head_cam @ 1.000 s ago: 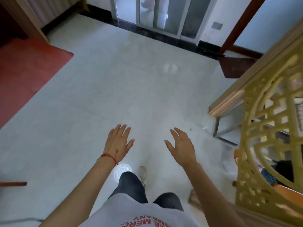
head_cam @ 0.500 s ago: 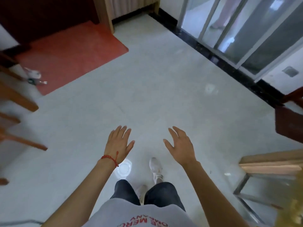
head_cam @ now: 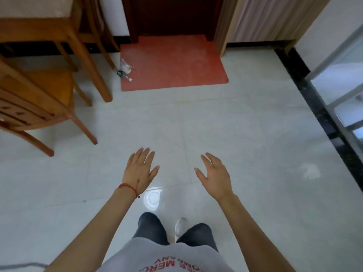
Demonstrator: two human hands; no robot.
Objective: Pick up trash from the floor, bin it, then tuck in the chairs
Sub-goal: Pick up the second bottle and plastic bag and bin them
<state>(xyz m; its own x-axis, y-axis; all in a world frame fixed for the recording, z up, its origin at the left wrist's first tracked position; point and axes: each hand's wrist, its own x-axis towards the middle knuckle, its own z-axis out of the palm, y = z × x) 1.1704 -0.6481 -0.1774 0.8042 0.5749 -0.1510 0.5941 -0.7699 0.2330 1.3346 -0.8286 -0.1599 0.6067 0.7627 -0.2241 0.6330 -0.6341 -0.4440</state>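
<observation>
A crumpled clear plastic bottle point(head_cam: 124, 70) lies on the floor at the left edge of a red mat point(head_cam: 172, 63), beside a table leg. My left hand point(head_cam: 140, 169), with a red string on the wrist, and my right hand point(head_cam: 215, 175) hover over the white tiled floor, both empty with fingers spread. A wooden chair point(head_cam: 37, 95) stands pulled out at the left, next to a wooden table point(head_cam: 49, 30). The bottle is well ahead of both hands.
A dark doorway point(head_cam: 172, 16) lies behind the mat. A sliding glass door with a black threshold point(head_cam: 322, 114) runs along the right. A round light reflection point(head_cam: 152, 198) shows on the tiles near my feet.
The view has swung to the left: the mat, bottle, chair and table now lie ahead, and the glass door has shifted to the right edge. Both hands stay open and empty.
</observation>
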